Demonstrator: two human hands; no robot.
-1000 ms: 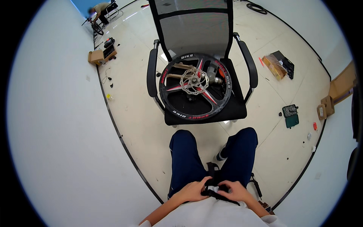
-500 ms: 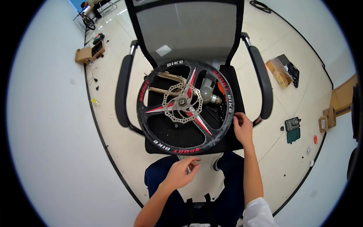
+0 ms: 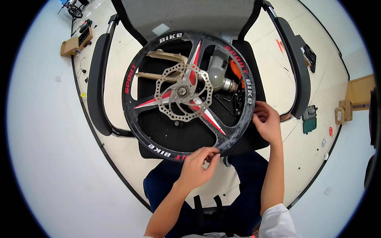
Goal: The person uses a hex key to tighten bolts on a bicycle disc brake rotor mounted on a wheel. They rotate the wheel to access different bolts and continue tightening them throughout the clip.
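Note:
A black bicycle wheel point(image 3: 238, 133) with thick red-and-silver spokes lies on the seat of an office chair point(image 3: 254, 137). A holed metal brake disc point(image 3: 159, 93) is at its hub, facing up. My left hand point(image 3: 197, 167) has its fingers curled at the wheel's near edge, thumb and fingertips on the rim. My right hand point(image 3: 268, 122) pinches the rim's right edge. Through the spokes show a tan forked part point(image 3: 156, 75), a grey rounded part with a metal end point(image 3: 216, 75), an orange thing point(image 3: 235, 69) and dark hex keys point(image 3: 225, 104), all partly hidden.
The chair's left armrest point(image 3: 98, 83) and right armrest point(image 3: 295, 67) flank the wheel; its mesh back point(image 3: 190, 18) rises behind. An open cardboard box point(image 3: 71, 46) stands far left on the floor. A green case point(image 3: 309, 125) and small cartons point(image 3: 344, 109) lie to the right.
My left hand has moved up from below the wheel to its near rim. My right hand stays at the right rim, its fingers more curled. The view has come closer to the chair.

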